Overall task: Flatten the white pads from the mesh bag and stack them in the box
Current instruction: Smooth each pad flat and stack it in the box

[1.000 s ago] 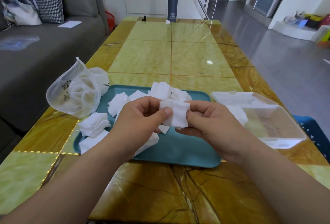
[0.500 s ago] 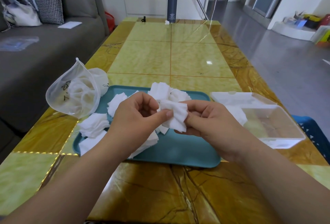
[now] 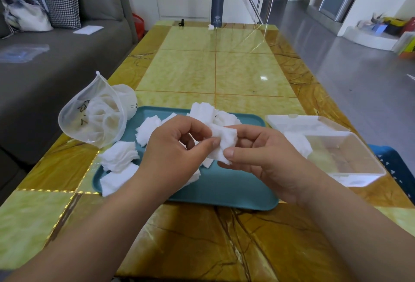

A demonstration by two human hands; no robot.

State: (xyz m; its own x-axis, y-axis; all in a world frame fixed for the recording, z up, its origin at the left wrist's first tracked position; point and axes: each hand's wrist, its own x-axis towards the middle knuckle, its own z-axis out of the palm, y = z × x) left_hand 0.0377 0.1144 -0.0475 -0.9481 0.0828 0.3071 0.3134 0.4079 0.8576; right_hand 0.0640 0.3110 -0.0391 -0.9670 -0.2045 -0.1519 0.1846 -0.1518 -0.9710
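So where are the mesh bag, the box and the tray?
mesh bag (image 3: pixel 89 124), head view, on its netted side.
box (image 3: pixel 359 179), head view, on its clear near wall.
tray (image 3: pixel 235 187), head view, on its bare blue floor.

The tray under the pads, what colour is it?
Teal tray, plain, seen in the head view.

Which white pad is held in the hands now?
The crumpled pad pinched between left hand and right hand; the rest lie loose on the teal tray, in the mesh bag or the clear box.
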